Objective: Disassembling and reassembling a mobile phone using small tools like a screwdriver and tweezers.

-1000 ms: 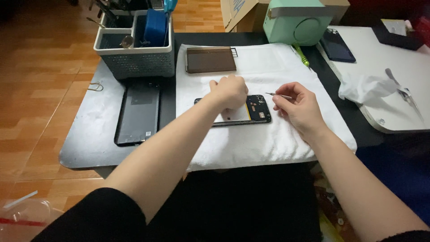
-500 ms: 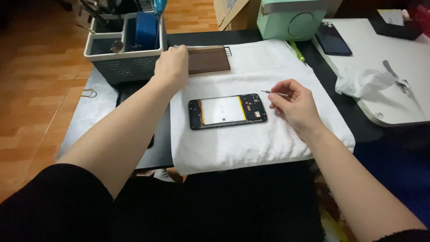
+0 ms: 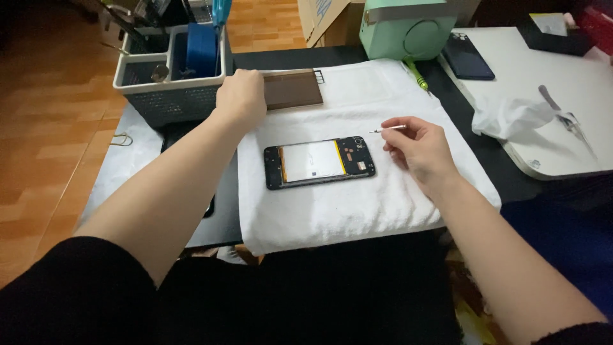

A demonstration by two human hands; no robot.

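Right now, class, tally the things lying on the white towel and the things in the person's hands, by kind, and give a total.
Opened phones: 1, the phone lying flat mid-towel, touched by neither hand.
Brown panels: 1, the panel at the towel's far edge, under the left hand.
Thin metal tools: 1, the tool pinched in the right hand.
Total: 3

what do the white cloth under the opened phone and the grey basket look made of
White cloth: looks like soft terry cotton, matte and nubby, with a rolled front edge. Grey rectangular basket: likely moulded plastic, with a smooth pale rim and fine mesh sides. Opened black phone: probably a plastic frame; the flat pale panel inside has a slight sheen.
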